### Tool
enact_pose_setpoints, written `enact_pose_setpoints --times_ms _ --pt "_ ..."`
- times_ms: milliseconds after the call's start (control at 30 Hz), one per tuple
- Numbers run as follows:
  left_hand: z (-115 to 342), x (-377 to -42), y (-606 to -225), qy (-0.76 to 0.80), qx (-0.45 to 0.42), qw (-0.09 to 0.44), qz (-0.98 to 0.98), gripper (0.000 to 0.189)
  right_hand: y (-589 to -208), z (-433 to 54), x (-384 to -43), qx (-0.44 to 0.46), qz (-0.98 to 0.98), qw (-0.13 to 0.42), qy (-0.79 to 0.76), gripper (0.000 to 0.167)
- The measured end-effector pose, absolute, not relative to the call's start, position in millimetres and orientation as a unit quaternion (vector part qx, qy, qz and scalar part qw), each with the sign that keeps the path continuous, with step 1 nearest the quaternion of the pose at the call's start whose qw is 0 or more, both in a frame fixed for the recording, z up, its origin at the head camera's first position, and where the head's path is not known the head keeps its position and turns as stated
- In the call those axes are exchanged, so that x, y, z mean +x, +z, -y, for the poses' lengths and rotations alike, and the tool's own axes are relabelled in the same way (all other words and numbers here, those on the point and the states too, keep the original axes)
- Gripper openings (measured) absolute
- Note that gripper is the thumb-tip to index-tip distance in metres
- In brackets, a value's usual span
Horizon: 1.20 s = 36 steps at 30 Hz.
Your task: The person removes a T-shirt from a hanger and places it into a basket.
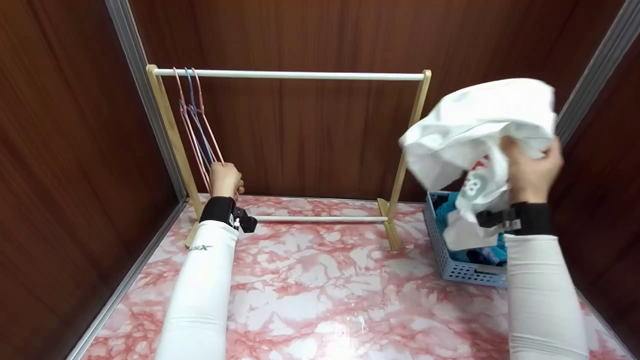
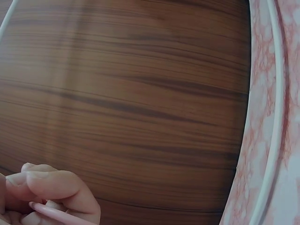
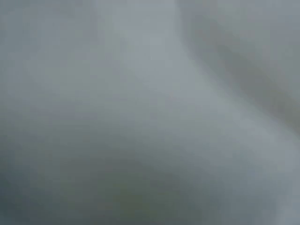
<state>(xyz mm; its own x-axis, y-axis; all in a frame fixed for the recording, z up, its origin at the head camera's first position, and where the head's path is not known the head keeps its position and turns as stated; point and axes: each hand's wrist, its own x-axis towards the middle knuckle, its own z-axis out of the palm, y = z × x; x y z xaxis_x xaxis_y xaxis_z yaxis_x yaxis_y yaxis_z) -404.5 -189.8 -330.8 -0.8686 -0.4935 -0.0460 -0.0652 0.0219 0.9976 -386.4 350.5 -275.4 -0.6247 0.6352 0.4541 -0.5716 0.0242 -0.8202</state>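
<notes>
My left hand (image 1: pixel 225 179) grips the lower part of a pink clothes hanger (image 1: pixel 212 135), one of a small group hooked at the left end of the rail. Curled fingers (image 2: pixel 61 187) around the pink bar show in the left wrist view. A blue hanger (image 1: pixel 190 90) hangs beside it. Off to the right, my right hand (image 1: pixel 535 167) holds up a bunched white garment (image 1: pixel 495 107) with a red and grey print. Its folds hide part of the fingers, and its lower end overlaps the basket in the head view. Blurred white fabric (image 3: pixel 117 84) fills the right wrist view.
A wooden-legged clothes rack with a white top rail (image 1: pixel 300 75) stands against brown wood panels (image 1: pixel 325 145). Right of it, a blue-grey plastic basket (image 1: pixel 440 250) contains blue and dark clothes (image 1: pixel 492 255). The floor (image 1: pixel 310 280) is pink and white marbled.
</notes>
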Motion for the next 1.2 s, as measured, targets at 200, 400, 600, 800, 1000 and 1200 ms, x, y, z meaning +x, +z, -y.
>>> enact_pose_setpoints --times_ms 200,400,600,800,1000,1200 --pt "188 -403 -331 -0.683 0.196 0.171 0.682 0.01 -292 -376 -398 -0.105 0.5 0.477 0.716 0.049" --pt "186 -404 -332 -0.67 0.187 0.187 0.693 0.017 -351 -400 -415 -0.252 0.546 0.416 0.682 0.048" --pt "183 -403 -338 -0.624 0.192 0.219 0.725 0.023 -401 -409 -421 -0.323 0.755 0.347 0.452 0.068" --pt "176 -399 -343 -0.533 0.209 0.268 0.775 0.035 -419 -411 -420 -0.23 0.866 0.261 0.359 0.091" --pt "168 -398 -351 -0.535 0.175 0.318 0.763 0.065 -430 -405 -416 -0.125 0.959 0.077 0.244 0.074" --pt "159 -397 -360 -0.499 0.165 0.344 0.778 0.071 -435 -390 -412 -0.061 0.983 0.015 0.174 0.072"
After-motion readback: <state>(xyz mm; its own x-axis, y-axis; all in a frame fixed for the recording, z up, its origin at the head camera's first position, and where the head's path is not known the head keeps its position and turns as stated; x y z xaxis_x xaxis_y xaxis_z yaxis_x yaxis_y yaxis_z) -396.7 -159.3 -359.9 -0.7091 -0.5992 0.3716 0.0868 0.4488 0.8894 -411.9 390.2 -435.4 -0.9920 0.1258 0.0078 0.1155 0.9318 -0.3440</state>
